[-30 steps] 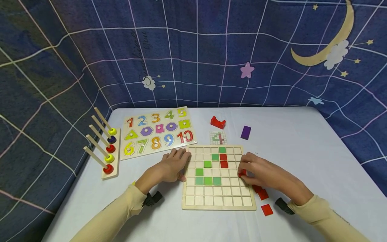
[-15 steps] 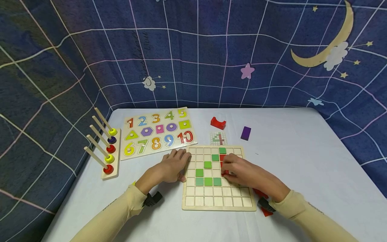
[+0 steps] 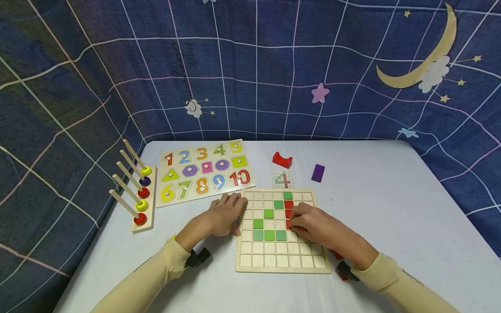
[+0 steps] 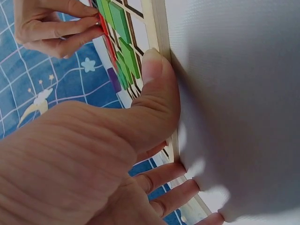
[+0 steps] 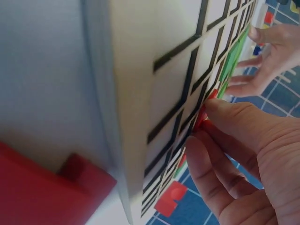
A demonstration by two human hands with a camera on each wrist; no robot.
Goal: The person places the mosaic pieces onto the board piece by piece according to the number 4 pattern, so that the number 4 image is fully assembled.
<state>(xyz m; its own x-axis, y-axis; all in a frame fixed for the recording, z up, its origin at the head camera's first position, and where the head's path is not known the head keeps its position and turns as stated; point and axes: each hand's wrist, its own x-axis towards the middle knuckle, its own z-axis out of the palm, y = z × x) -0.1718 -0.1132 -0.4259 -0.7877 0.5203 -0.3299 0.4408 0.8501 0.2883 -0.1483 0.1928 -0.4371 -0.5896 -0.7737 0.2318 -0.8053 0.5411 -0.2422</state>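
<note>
Right hand (image 3: 318,228) fingertips pinch flat red square tile (image 3: 288,224) over wooden grid board (image 3: 274,261). Left hand (image 3: 221,217) fingers relaxed, flat against board's left edge, holding nothing.

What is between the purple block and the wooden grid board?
Only bare white table lies between the purple block and the grid board, seen from the head view.

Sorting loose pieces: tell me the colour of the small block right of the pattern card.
Purple: the small block shows best in the head view.
</note>
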